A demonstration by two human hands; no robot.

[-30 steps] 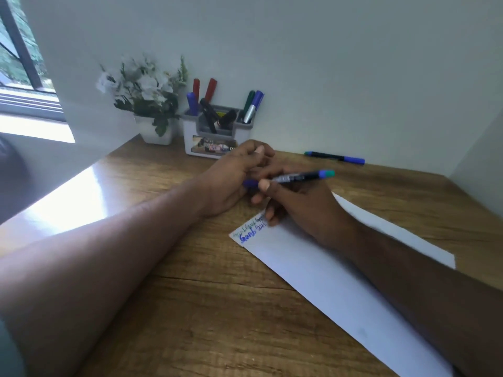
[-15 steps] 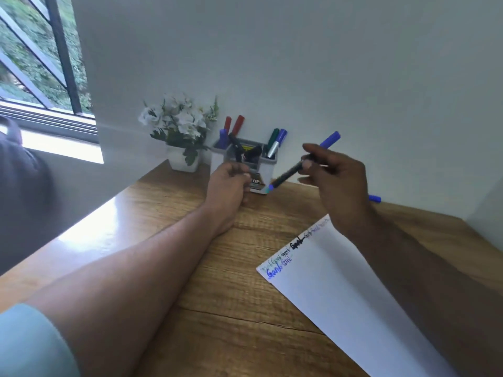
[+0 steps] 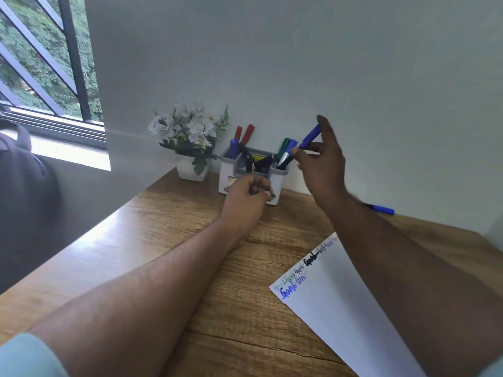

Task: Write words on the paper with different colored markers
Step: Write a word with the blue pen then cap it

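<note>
My right hand pinches a blue-capped marker, tilted with its lower end in the right compartment of the white-and-grey marker holder. That compartment also has a green and a blue marker; red, blue and black ones stand further left. My left hand rests on the desk with curled fingers against the holder's front. The white paper lies at the right, with small words in several colours along its top edge, partly under my right forearm.
A pot of white flowers stands left of the holder by the wall. A blue marker lies on the wooden desk behind my right arm. A window is at the far left.
My right hand lifted the marker off the paper and carried it up to the holder. My left hand moved from the marker to the holder's front. The view tilted upward.
</note>
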